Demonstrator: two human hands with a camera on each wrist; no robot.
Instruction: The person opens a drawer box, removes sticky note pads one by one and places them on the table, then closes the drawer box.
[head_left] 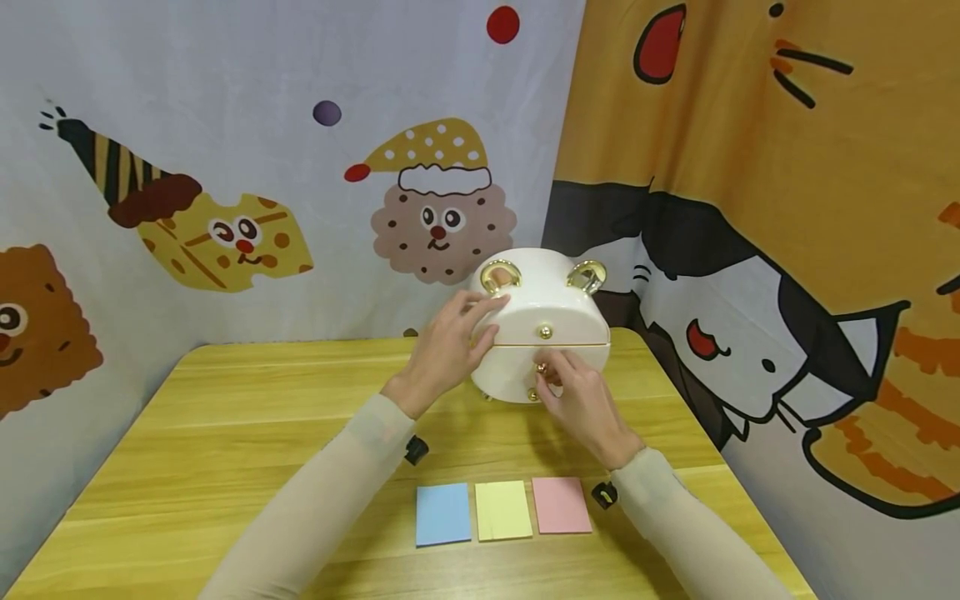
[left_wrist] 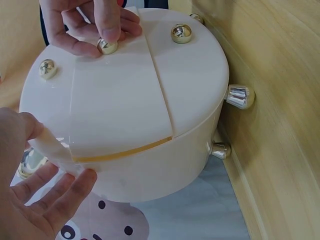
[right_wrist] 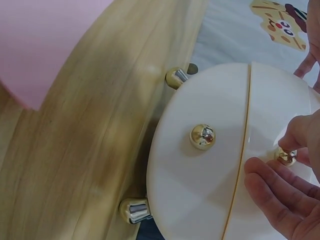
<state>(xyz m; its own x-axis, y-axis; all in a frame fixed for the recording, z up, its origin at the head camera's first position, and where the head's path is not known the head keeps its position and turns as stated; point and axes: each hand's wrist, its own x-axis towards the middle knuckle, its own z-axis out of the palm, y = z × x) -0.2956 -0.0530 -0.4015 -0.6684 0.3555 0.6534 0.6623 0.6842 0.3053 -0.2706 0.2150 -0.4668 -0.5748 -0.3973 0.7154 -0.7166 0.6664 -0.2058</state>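
Note:
A white rounded jewelry box (head_left: 551, 308) with two gold ears stands toward the back of the table, its drawer fronts facing me. My right hand (head_left: 588, 404) pinches the gold knob (right_wrist: 286, 156) of the middle drawer (left_wrist: 117, 102) between thumb and fingers. Gold edging shows along that drawer's border in the left wrist view. My left hand (head_left: 450, 337) rests against the box's left side below one ear, fingers extended. Above the pinched knob is an upper knob (head_left: 545, 332), and a lower knob (right_wrist: 202, 136) sits on the bottom section.
Blue (head_left: 443, 515), yellow (head_left: 503, 510) and pink (head_left: 562, 505) sticky-note pads lie in a row on the wooden table (head_left: 247, 417), nearer me than the box. A cartoon-printed curtain (head_left: 255, 75) hangs behind. Short gold feet (left_wrist: 240, 96) support the box.

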